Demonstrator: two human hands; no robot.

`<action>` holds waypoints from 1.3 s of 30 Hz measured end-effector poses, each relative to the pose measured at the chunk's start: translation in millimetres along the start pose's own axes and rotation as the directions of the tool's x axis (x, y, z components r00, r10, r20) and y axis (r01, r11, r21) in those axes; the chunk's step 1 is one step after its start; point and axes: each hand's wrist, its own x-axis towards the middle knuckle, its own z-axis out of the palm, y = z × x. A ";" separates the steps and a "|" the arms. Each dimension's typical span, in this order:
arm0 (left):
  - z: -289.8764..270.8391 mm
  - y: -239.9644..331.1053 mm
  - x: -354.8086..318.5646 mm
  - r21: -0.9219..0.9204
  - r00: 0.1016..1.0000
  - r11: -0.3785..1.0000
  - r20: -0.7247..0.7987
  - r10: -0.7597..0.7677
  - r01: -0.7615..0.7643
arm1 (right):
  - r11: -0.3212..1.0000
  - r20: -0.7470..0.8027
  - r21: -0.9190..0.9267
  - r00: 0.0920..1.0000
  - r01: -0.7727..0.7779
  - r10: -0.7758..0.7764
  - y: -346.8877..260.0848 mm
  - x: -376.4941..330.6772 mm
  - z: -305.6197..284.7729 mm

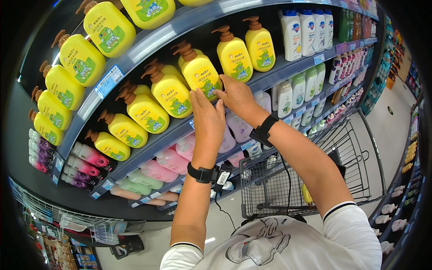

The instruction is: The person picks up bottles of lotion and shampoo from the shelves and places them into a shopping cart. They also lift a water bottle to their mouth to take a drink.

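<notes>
A: Where are the hands?

B: Both are raised to the shelf [270, 74] holding the yellow pump bottles. The left hand [208, 118] sits just below the picture's centre, fingers pointing up toward twelve o'clock, its fingertips at the base of one yellow bottle [200, 72]. The right hand [236, 96] is just beside it at about two o'clock, palm down, fingers reaching toward ten o'clock and touching the same bottle's lower right corner.

A: Are they gripping it?

B: Neither hand is closed around it. The fingers of both are stretched out and lie against the bottle's bottom edge and the shelf lip; I cannot tell whether they pinch anything.

A: And the bottle itself?

B: It stands upright at the front of the shelf, brown pump on top, a green picture on its label. At three o'clock from it stands another yellow bottle [234, 56], and at nine o'clock a third [170, 92].

A: What else is around?

B: Pink bottles [159, 171] lie on the shelf below, at seven o'clock from the hands. White bottles [308, 31] stand at one o'clock. A wire shopping cart [265, 189] sits at five o'clock, under the right forearm. Each wrist wears a black band [201, 174].
</notes>
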 end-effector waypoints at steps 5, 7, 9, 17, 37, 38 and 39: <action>-2.5 -1.6 2.1 -0.019 0.997 0.998 0.054 -0.064 0.065 | 1.000 -0.003 0.001 1.000 0.015 -0.015 0.3 0.6 5.1; -2.2 -0.8 -2.0 -0.021 0.988 0.993 0.105 -0.110 0.112 | 1.000 0.005 -0.003 1.000 -0.001 0.001 1.8 -2.8 5.9; -14.4 -9.3 -5.4 0.033 0.996 0.998 0.066 -0.053 0.051 | 0.990 -0.032 0.091 0.994 0.104 -0.101 -2.8 -3.8 10.4; 6.5 31.2 -111.4 -0.443 0.952 0.857 0.260 -0.159 0.265 | 0.883 0.042 0.398 0.967 -0.248 0.253 65.9 -118.0 -120.7; 136.7 62.5 -287.3 -0.020 0.181 0.509 0.946 -0.268 0.861 | -0.034 0.180 -0.622 -0.185 -0.782 0.966 351.8 -553.9 -119.5; 138.0 63.5 -288.6 -0.008 0.169 0.510 0.948 -0.270 0.860 | -0.041 0.184 -0.622 -0.197 -0.782 0.963 357.2 -565.1 -114.0; 139.6 69.0 -287.6 0.037 0.116 0.481 0.952 -0.284 0.876 | -0.069 0.164 -0.650 -0.229 -0.756 0.960 362.1 -577.4 -108.2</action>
